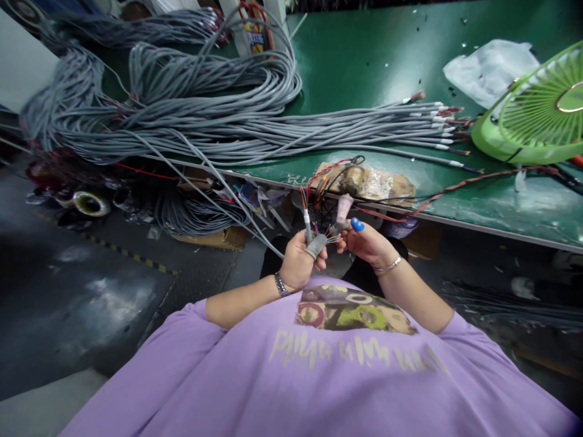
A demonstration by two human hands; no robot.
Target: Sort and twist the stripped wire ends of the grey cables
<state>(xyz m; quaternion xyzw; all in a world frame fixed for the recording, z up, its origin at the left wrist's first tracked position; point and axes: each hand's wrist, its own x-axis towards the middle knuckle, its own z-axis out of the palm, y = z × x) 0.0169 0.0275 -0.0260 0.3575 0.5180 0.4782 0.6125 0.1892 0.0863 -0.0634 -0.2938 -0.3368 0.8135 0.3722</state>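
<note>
Near the table's front edge, my left hand (297,262) is closed around a grey cable (308,226). Red, green and other coloured wires (304,199) fan out from the cable's white-banded end. A dull grey wrap (317,245) covers what looks like my left thumb. My right hand (367,244) is closed with its fingertips at thin coloured wires (334,238) between both hands. Something bright blue (357,224) covers a right fingertip. Just beyond it stands a pale pink, wrapped-looking piece (345,207); whether I touch it cannot be made out.
A thick bundle of grey cables (218,115) lies across the green table (364,54), its stripped ends to the right. A green fan (532,112) and plastic bag (489,70) are at right. Taped cardboard (387,182) sits at the edge. Coiled cable (195,212) lies below.
</note>
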